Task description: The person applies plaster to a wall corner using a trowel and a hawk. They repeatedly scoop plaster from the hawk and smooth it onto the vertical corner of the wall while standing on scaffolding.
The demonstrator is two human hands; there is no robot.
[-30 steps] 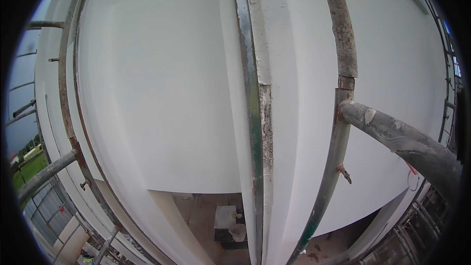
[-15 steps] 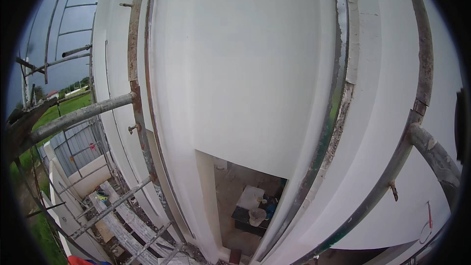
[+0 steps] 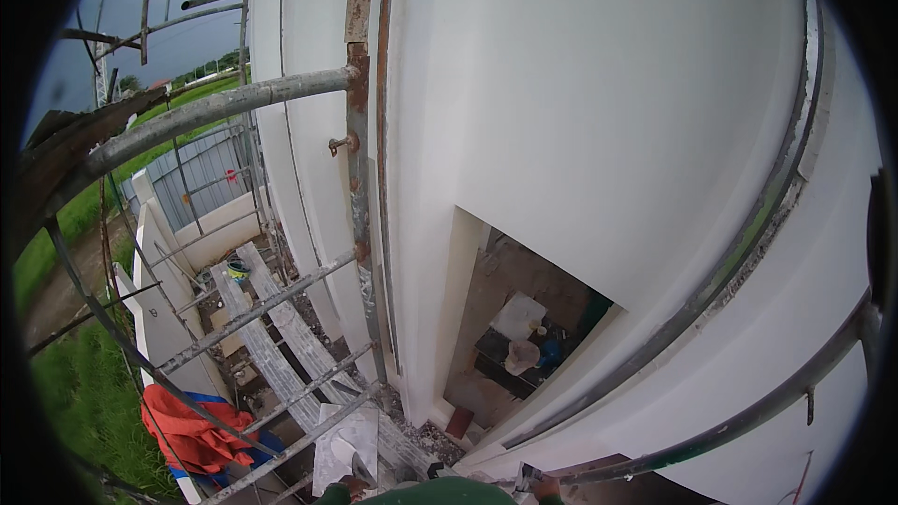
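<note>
My left hand shows at the lower edge, small and partly cut off, closed at the near end of a flat white board. A rounded pale lump or tool lies on that board; its kind is unclear. Further right, my right hand is closed on a small grey flat-bladed tool, close to the curved scaffold tube. Between the hands shows my green clothing. Ahead rises a smooth white wall with a rectangular opening low in it.
Rusty scaffold tubes stand left, and another tube curves by on the right. Below are long planks, rubble, and a red cloth over a low wall. Through the opening shows a dark table with things on it.
The view has swung left and downward, so wall and scaffold sit further right. Both my hands, the white board and the red cloth have come into view.
</note>
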